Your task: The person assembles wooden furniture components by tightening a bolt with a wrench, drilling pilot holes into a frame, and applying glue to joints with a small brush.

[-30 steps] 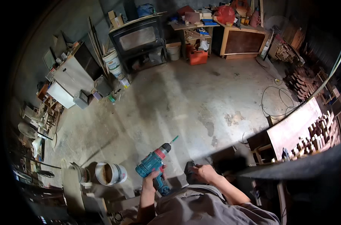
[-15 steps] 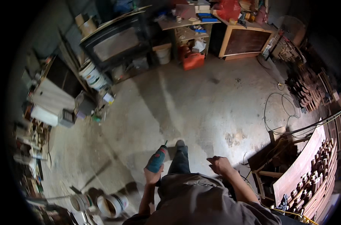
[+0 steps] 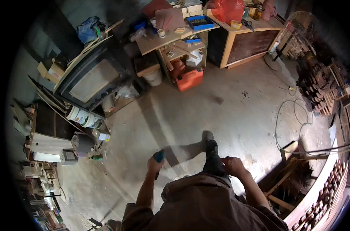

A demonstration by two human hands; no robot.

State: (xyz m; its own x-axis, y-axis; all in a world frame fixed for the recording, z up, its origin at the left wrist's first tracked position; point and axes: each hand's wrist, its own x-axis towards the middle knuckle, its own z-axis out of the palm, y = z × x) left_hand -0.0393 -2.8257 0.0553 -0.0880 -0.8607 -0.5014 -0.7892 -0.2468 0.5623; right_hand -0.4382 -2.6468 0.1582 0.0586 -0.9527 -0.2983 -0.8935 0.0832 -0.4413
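Note:
My left hand (image 3: 154,166) is wrapped around a teal cordless drill (image 3: 159,155), held low on my left side above the concrete floor. The drill points away from me, and its bit is not clear at this angle. In front of my right thigh is my right hand (image 3: 234,166), its fingers curled closed. Whatever may be inside those fingers is hidden. My dark shoe (image 3: 208,136) is stepping forward between the two hands.
Ahead stand a cluttered workbench (image 3: 148,45), an orange tool case (image 3: 190,80) and a wood-framed cabinet (image 3: 248,44). A dark framed panel (image 3: 94,79) leans at left. A loose cable (image 3: 277,123) lies on the floor at right, near a wooden frame (image 3: 281,200) and stacked wood pieces (image 3: 317,86).
I have walked forward, so the workbench and orange case are nearer. The drill has turned from pointing up-right to more foreshortened. My right hand has drawn close to my leg.

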